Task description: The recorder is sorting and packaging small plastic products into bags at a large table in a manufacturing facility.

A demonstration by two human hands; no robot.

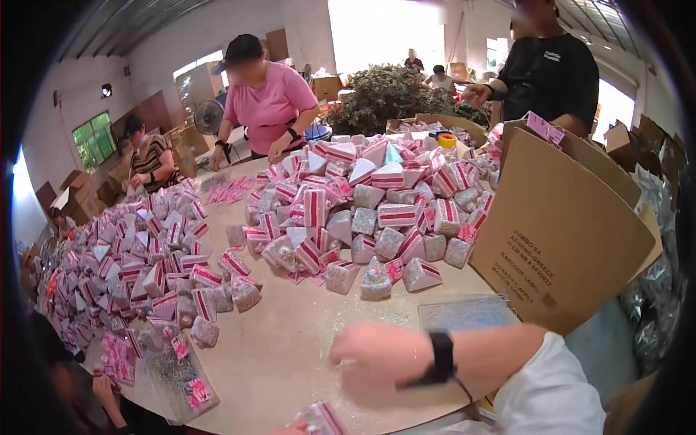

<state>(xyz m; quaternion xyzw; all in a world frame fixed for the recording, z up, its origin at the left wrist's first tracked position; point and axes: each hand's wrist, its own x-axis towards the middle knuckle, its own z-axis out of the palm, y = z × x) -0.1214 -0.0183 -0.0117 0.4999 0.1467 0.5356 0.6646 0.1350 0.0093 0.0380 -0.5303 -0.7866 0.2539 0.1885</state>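
Note:
At the bottom edge my left hand (291, 428) pinches a wrapped cake-slice ornament (324, 419) with a pink stripe; only its fingers show. My right hand (380, 360) hovers over the pale tabletop (304, 348), smeared by motion. Its fingers look curled, but whether they hold anything cannot be seen. A dark band circles that wrist. Beyond the hands, a big heap of similar cake-slice ornaments (395, 215) in clear wrap covers the far side of the table.
Left lies another pile of wrapped slices (123, 268). A tray (210, 406) holds thin silvery pieces and pink tags; a flat clear tray (464, 313) lies right. A tilted carton (565, 217) leans at the right edge. Co-workers in pink (272, 101) and black (551, 80) stand across.

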